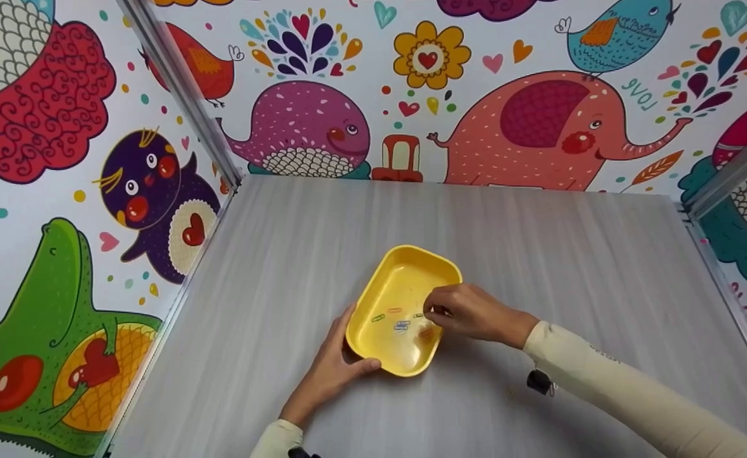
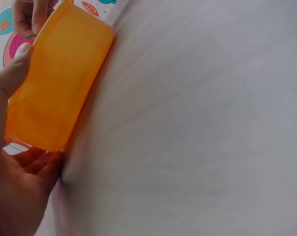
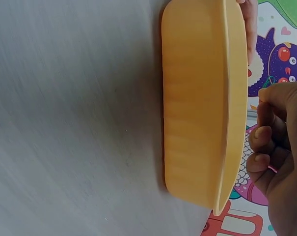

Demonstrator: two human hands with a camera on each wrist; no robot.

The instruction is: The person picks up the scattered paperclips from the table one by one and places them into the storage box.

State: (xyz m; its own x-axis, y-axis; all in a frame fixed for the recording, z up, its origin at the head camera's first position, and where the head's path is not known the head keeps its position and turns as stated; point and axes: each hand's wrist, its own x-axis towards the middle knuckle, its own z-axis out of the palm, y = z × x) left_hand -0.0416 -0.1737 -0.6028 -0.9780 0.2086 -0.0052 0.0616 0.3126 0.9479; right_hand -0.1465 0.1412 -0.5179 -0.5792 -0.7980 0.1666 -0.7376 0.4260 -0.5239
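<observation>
A yellow plastic tray [image 1: 405, 267] rests on the table, with several coloured paper clips [image 1: 402, 325] on its floor. My left hand [image 1: 333, 366] holds the tray at its near left corner, thumb on the near side and fingers along the left side. Over the tray's right rim, my right hand [image 1: 475, 313] pinches a green paper clip [image 3: 269, 81] between thumb and index finger, the other fingers curled in. In the left wrist view, the tray's orange-looking wall [image 2: 65, 78] hides what lies inside; its outer wall [image 3: 195, 98] does the same in the right wrist view.
The grey wood-grain table [image 1: 297, 242] extends around the tray on all sides. Printed cartoon panels [image 1: 348, 83] stand along its back and sides, joined by metal corner posts [image 1: 185, 89].
</observation>
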